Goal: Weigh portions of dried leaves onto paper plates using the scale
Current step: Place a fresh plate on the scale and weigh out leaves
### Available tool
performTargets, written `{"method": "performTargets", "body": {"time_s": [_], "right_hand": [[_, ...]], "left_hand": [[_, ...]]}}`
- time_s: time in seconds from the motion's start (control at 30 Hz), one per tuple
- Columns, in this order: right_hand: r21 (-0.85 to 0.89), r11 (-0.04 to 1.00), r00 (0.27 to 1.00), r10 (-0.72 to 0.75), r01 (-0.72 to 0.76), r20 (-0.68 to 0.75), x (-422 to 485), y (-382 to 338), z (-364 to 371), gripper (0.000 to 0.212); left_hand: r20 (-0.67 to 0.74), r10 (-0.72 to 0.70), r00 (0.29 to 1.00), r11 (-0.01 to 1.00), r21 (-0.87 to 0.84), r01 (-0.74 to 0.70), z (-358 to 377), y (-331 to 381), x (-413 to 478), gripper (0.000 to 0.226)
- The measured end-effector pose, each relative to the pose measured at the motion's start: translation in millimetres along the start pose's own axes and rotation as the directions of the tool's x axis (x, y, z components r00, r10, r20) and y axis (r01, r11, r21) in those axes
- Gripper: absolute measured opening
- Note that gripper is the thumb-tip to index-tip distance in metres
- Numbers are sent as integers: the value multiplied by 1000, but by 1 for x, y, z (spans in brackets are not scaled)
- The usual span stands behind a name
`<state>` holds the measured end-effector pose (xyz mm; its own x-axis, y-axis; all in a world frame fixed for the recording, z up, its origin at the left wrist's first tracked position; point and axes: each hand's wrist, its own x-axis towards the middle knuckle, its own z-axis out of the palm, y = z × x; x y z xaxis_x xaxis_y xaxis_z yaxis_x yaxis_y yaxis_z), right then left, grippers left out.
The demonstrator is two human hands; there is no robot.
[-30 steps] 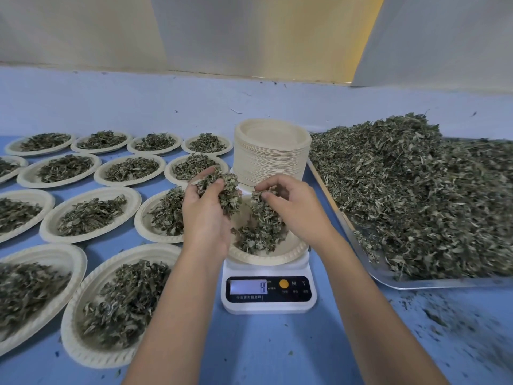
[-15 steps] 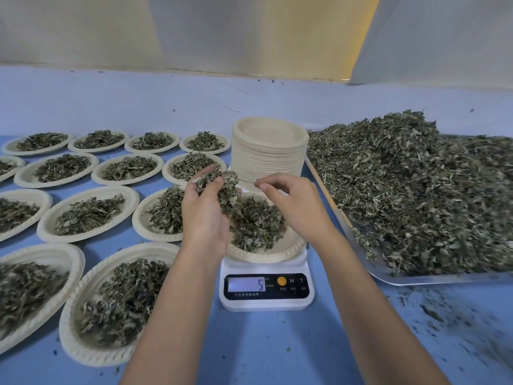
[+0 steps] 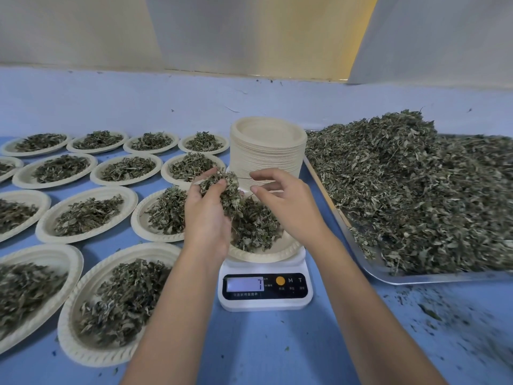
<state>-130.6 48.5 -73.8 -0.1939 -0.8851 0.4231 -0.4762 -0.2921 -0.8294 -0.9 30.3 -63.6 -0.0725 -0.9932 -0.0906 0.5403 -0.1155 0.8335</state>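
Blue table (image 3: pixel 263 343) bears the scale (image 3: pixel 266 301), its plate (image 3: pixel 263 255) directly beneath both hands, left hand (image 3: pixel 206 215) gripping a leaf clump (image 3: pixel 224 187) above it (right hand (image 3: pixel 288 207) curled, hold unclear).

The left hand (image 3: pixel 206 215) and its forearm cover the near-left rim of the paper plate (image 3: pixel 266 257) on the scale (image 3: pixel 265 304), and that plate hides the scale's platform. The handful of dried leaves (image 3: pixel 226 190) it grips covers part of its fingers. Whether the right hand (image 3: pixel 288 207) pinches anything cannot be told. The print under the scale's display is too small to read. Both hands hide the foot of the plate stack (image 3: pixel 268 151). The steel tray (image 3: pixel 410 279) and its leaf heap (image 3: pixel 416 195) blur and run off the right edge. The leftmost filled plates (image 3: pixel 44 201) are cut off.
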Motion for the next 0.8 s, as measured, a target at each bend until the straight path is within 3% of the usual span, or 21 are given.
{"method": "performTargets", "body": {"time_s": [0.8], "right_hand": [[-11, 1000, 997, -5, 5, -71, 1, -1, -3, 15]], "left_hand": [[42, -21, 999, 998, -53, 23, 13, -6, 2, 20]]}}
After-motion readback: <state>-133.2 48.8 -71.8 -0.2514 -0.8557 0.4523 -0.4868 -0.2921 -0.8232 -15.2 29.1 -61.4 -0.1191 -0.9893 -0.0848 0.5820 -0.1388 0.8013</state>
